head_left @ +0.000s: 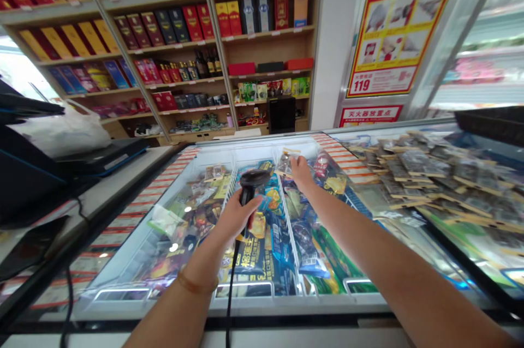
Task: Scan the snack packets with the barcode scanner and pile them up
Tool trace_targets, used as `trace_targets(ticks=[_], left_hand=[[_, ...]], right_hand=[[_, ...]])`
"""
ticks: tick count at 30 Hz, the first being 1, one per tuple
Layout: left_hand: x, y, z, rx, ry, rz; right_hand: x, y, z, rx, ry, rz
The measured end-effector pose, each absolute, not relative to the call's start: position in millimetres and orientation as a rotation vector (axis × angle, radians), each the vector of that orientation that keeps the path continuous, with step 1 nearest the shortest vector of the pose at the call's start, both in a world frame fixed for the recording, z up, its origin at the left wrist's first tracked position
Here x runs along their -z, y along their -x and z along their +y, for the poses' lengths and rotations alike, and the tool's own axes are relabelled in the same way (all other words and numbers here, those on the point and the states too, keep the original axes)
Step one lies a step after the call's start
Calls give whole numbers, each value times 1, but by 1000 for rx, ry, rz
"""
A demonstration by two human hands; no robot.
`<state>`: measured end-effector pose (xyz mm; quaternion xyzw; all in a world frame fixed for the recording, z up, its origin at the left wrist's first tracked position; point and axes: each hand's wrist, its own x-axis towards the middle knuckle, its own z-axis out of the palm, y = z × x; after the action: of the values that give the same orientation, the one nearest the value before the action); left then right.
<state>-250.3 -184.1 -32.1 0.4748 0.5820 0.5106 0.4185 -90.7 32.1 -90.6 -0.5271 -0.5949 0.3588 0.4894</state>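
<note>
My left hand [237,210] is wrapped round the handle of a black barcode scanner [254,178], whose cord hangs down toward me. The scanner's head is held above the glass-topped chest freezer [204,147]. Farther right, my right hand [302,172] pinches a small clear food packet [285,162] with dark contents and a tan edge. A similar packet pair [214,172] lies on the left part of the freezer glass. At the right, many packets of the same look are heaped in a pile [438,171].
Bagged frozen goods [262,239] fill wire-divided sections under the glass. At left stand a counter with dark equipment [28,168] and a white plastic bag [65,129]. Shelves of boxes [176,26] line the back wall, with a black chair [281,114] before them.
</note>
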Motion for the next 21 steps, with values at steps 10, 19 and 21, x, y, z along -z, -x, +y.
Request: trace_targets(ticks=[10,19,21], left_hand=[[12,343,-204,-1904,-865,1418],[22,360,-204,-1878,-795,1376],[22,358,-204,-1876,-800,1389]], right_hand=[[70,212,29,-1269,1280,-1444],[73,324,7,-1233,1344,-1627],[75,332,5,-1157,1346,-1716]])
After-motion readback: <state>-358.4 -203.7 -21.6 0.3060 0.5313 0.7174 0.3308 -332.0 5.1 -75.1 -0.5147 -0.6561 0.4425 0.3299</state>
